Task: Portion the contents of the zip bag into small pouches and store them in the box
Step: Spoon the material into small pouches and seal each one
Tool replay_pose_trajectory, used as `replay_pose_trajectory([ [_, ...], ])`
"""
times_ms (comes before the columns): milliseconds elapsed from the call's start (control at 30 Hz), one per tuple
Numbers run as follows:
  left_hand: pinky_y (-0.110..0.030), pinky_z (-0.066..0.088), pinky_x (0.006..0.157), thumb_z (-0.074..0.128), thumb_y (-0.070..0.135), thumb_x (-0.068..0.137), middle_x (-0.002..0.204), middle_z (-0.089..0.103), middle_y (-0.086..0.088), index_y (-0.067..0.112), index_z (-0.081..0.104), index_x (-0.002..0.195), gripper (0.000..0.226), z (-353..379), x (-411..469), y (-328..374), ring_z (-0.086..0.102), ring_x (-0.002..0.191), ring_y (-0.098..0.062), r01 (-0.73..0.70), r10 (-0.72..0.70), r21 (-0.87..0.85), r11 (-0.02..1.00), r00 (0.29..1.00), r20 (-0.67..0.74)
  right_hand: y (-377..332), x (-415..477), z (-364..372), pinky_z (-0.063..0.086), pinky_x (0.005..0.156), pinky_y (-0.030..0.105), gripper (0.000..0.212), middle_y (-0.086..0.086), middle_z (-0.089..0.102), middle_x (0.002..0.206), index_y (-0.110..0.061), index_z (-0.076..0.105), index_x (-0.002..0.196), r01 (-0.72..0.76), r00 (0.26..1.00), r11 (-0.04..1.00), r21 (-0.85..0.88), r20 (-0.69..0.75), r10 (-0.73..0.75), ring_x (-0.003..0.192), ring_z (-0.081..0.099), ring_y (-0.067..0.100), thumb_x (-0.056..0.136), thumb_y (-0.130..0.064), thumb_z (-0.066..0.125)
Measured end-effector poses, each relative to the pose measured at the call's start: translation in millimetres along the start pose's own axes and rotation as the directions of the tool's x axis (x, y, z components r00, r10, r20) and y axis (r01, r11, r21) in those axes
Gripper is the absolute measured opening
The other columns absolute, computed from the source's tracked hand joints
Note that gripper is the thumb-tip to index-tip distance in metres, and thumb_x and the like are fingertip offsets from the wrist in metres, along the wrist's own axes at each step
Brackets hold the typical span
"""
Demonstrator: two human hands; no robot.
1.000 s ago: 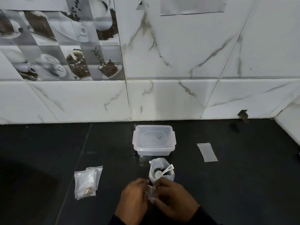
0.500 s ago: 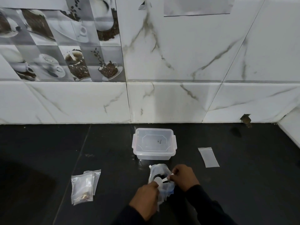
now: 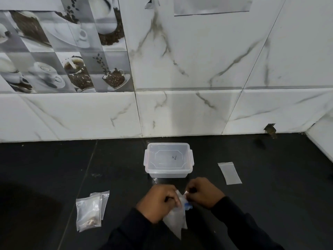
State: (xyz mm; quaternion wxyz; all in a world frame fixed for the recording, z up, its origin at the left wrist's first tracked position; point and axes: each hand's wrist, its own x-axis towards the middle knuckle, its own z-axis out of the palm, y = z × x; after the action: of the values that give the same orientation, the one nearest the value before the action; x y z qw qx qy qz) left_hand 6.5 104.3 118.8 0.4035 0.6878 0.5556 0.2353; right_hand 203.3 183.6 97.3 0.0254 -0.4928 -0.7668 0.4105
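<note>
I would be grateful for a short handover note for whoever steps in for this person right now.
The left hand grips the top of the zip bag; the right hand pinches the same top edge from the other side.
The box stands just behind the hands, lid on, with no pouches visible inside.
The stack of pouches lies to the left, the top one holding some brown contents. The empty pouch lies to the right.
Done: one pouch filled.
Left: fill the others, then put them all in the box.

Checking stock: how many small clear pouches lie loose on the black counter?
3: an empty pouch right of the lidded clear plastic box; at left, a pouch holding brown bits overlapping a rear pouch. More may hide beneath.
</note>
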Motion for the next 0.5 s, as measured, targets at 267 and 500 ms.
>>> replay_pose_trajectory([
  [267, -0.023, 0.053, 0.082, 0.053, -0.001, 0.079, 0.084, 0.07, 0.012, 0.02, 0.077, 0.076, 0.031, -7, 4, -4, 0.067, 0.085, -0.005, -0.034, 0.034, -0.013, 0.999, 0.999, -0.003, 5, 6, -10, 0.033, 0.042, 0.025, 0.032, 0.005, 0.058, 0.046, -0.007, 0.065, 0.048, -0.328, 0.94, 0.747, 0.579, 0.122, 0.319, 0.042, 0.041, 0.019, 0.079, 0.001, 0.065],
  [500, -0.027, 0.051, 0.089, 0.042, 0.022, 0.082, 0.102, 0.069, 0.005, 0.017, 0.073, 0.086, 0.032, 32, -17, -43, 0.065, 0.096, -0.01, -0.065, 0.026, 0.308, 0.949, 0.991, 0.129, 16, 1, -6, 0.043, 0.045, 0.023, 0.021, 0.001, 0.052, 0.047, 0.002, 0.072, 0.066, -0.186, 0.964, 0.829, 0.527, -0.064, 0.257, 0.04, 0.046, 0.012, 0.086, -0.006, 0.071],
])
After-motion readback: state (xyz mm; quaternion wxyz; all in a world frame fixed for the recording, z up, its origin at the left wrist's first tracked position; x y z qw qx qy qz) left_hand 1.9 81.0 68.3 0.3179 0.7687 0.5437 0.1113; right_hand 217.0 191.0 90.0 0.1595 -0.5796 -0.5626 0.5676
